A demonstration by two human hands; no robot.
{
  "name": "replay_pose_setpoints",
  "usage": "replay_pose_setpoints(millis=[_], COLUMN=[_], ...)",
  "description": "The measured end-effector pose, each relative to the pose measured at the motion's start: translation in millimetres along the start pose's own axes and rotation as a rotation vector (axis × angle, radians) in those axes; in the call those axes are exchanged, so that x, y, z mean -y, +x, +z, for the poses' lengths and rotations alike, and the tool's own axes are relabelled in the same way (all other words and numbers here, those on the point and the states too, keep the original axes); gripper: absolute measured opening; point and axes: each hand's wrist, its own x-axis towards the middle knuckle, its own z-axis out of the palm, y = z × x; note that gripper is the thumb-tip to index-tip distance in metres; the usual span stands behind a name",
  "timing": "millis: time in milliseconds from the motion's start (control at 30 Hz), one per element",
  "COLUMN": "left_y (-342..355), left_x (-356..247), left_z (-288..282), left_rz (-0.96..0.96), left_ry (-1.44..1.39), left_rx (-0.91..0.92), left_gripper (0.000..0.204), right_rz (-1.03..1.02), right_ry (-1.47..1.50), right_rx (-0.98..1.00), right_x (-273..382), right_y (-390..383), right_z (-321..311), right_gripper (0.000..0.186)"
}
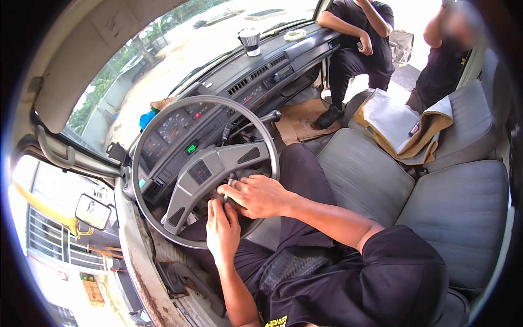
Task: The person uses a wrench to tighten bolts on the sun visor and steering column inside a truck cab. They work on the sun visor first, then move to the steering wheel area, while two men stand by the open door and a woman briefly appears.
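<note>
The fingers (229,192) of the right hand (261,195) and left hand (222,229) meet, pinching a slim, dark-grey, rod-shaped object (231,179), partly hidden by their grip. It appears just below the grey steering wheel's hub (200,171); beyond lies the instrument cluster (170,131).

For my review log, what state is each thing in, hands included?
Left hand: fingers bent, apparently pinching the grey object
Right hand: fingers curled, apparently on the same object
Grey object: mostly covered by the hands
Steering wheel: gripped by neither hand
Green display: lit
Red lamp: lit
Cup: upright on the dashboard
Cardboard: flat on the floor
Cloth: partly folded
Marker: lying on the cloth
</note>
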Motion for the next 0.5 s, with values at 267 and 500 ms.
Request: replay_pose_setpoints(millis=[267,500], left_y=[1.9,4.0], left_x=[-3.4,-1.9], left_z=[5.7,0.9], left_rz=[-0.021,-0.113], left_ry=[-0.280,-0.404], left_rx=[-0.008,0.005], left_gripper=[0.016,0.018], right_rz=[-0.001,-0.058], right_ry=[0.047,-0.003], right_rx=[-0.129,-0.247], right_x=[2.8,0.8], right_y=[4.0,1.9], right_z=[-3.9,6.1], right_gripper=[0.121,0.125])
